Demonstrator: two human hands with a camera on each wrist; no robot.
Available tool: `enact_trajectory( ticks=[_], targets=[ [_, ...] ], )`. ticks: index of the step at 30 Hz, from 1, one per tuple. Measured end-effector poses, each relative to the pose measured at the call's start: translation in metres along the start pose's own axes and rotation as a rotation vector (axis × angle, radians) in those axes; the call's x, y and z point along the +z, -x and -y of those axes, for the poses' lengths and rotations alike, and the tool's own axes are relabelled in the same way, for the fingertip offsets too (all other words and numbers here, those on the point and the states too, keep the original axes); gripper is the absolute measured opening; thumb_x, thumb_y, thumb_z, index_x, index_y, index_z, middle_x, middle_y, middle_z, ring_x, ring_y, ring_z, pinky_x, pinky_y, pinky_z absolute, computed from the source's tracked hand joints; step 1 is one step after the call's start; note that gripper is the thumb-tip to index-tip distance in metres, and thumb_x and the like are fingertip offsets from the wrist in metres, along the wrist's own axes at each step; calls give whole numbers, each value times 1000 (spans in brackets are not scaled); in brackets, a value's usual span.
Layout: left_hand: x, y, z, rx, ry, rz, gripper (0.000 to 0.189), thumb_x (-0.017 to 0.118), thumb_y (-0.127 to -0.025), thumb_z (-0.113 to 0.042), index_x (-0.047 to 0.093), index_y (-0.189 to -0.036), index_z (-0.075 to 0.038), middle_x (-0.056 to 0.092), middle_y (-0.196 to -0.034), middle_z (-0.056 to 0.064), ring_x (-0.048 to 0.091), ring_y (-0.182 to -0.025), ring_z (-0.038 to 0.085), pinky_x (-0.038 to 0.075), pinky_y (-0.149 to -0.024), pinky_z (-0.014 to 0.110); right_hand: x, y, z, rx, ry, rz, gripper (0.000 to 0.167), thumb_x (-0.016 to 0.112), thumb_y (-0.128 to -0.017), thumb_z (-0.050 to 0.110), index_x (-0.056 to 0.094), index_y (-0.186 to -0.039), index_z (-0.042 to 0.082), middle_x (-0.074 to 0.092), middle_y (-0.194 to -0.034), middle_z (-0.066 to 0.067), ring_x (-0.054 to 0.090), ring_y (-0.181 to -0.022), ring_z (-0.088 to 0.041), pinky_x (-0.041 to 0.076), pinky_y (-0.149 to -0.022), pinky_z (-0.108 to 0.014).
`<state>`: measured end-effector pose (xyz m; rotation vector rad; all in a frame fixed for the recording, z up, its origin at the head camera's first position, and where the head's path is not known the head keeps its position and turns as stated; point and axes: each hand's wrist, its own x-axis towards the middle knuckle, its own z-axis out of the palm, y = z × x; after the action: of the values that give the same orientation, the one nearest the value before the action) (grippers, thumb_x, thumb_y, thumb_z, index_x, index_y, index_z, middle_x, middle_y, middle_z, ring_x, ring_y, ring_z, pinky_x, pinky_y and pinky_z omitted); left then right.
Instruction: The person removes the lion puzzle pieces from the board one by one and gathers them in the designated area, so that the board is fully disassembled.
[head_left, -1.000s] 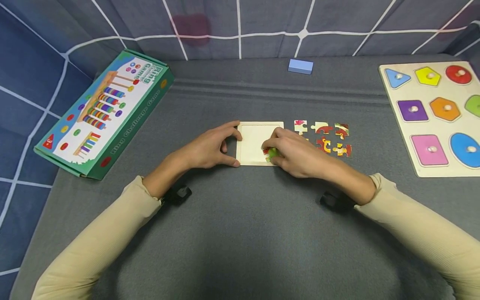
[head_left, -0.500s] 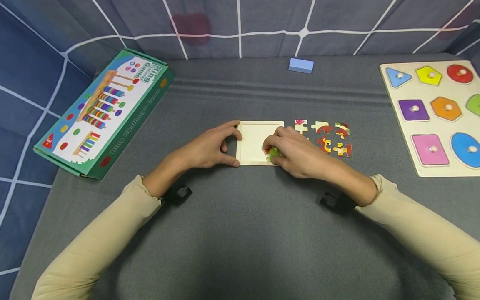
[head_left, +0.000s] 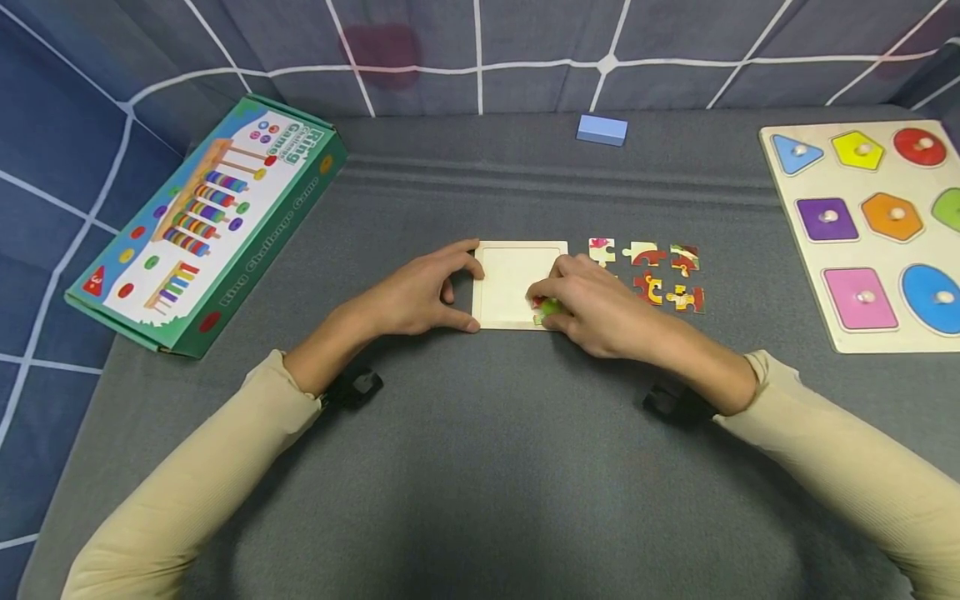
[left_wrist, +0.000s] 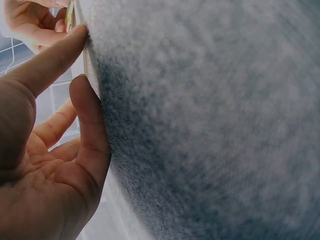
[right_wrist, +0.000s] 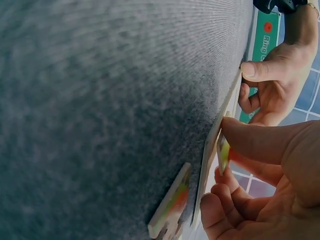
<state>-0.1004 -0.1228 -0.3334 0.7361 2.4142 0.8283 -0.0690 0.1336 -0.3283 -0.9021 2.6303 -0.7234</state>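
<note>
A pale wooden puzzle tray [head_left: 498,287] with a raised rim lies flat on the table. My left hand [head_left: 420,292] holds its left side, thumb at the near corner and fingertips at the far one. In the left wrist view the thumb of that left hand [left_wrist: 55,150] touches the tray's edge. Over the tray's right part my right hand [head_left: 600,308] pinches a green and red jigsaw piece [head_left: 549,308] between thumb and fingers. The right wrist view shows the piece [right_wrist: 223,152] tilted. Several loose jigsaw pieces [head_left: 647,288] lie right of the tray, some partly hidden.
A green Ring Challenge Game box [head_left: 210,225] lies at the left. On the right sits a knobbed shape board [head_left: 813,308]. A small blue block [head_left: 602,131] rests near the back curtain [head_left: 540,42]. Dark wrist cameras [head_left: 360,390] are below both wrists.
The right hand and its jigsaw piece have shifted very slightly to the right over the tray. The left hand stays at the tray's left side.
</note>
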Motion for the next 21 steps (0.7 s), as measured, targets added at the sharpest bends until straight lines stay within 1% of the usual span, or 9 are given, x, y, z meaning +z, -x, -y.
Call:
enact_trajectory(
  ticks=[4,7,11,16,21],
  targets=[
    [-1,1,0,-6,-2,3,57,86,-79,-22,56,-125,-8,22,-161,12,52,-77,18,41,-82,36,1,0,-1,-21,-7,-31,22,78,-84,4,72,-104,8,59,-94,-6,49,-87,-25,37,-77,-40],
    [0,1,1,-7,-4,3,57,86,-79,-22,56,-125,-8,22,-161,12,52,-77,18,41,-83,36,1,0,-1,-22,-9,-35,23,78,-83,3,71,-105,7,59,-95,-7,51,-83,-23,40,-75,-40],
    [0,0,1,-7,-5,-2,57,86,-79,-22,56,-125,-8,23,-161,13,52,-77,18,41,-82,36,1,1,0,-15,-9,-16,25,75,-86,2,70,-110,6,60,-96,-6,53,-82,-21,43,-71,-39],
    [0,0,1,-5,-12,0,57,86,-78,-22,56,-125,-8,23,-160,13,52,-78,18,41,-81,36,0,1,1,3,-2,4,27,73,-87,2,69,-115,4,61,-98,-8,53,-83,-22,43,-72,-39],
    [1,-2,2,-1,-20,-3,57,86,-78,-23,56,-125,-8,24,-160,13,52,-78,18,41,-81,36,-2,1,2,23,17,58,33,74,-86,2,67,-118,3,59,-99,-9,51,-82,-22,43,-69,-37]
  ],
)
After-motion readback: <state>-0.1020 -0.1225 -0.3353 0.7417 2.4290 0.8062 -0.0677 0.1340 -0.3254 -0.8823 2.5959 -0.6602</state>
